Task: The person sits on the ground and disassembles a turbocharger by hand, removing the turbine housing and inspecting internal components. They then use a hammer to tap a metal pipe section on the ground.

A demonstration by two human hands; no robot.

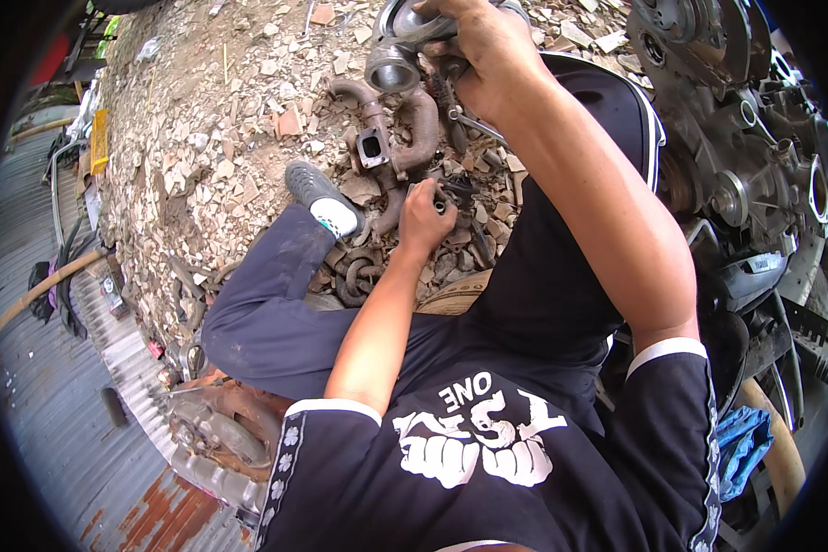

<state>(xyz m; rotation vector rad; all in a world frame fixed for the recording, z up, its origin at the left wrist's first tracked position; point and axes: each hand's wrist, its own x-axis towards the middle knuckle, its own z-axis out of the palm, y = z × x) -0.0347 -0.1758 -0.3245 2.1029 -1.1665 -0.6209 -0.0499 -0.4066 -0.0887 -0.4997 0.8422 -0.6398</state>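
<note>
My right hand (492, 57) is at the top of the view. Its fingers are closed on a grey turbocharger housing (393, 68) with a round, open outlet; the view's upper edge cuts it off. Below it, a rusty exhaust manifold (418, 131) with a square flange opening lies on the rubble. My left hand (426, 219) is low among metal parts beside the manifold's lower end. Its fingers are curled closed around a small, dark, round-ended piece, mostly hidden by them. A shiny wrench-like rod (480, 129) runs under my right forearm.
Broken stone and tile rubble (221, 138) covers the ground. My shoe (315, 189) stands left of the manifold. Engine blocks and castings (731, 198) crowd the right side. At left are corrugated metal sheets (64, 414), a bamboo pole (46, 290) and another dirty casting (216, 428).
</note>
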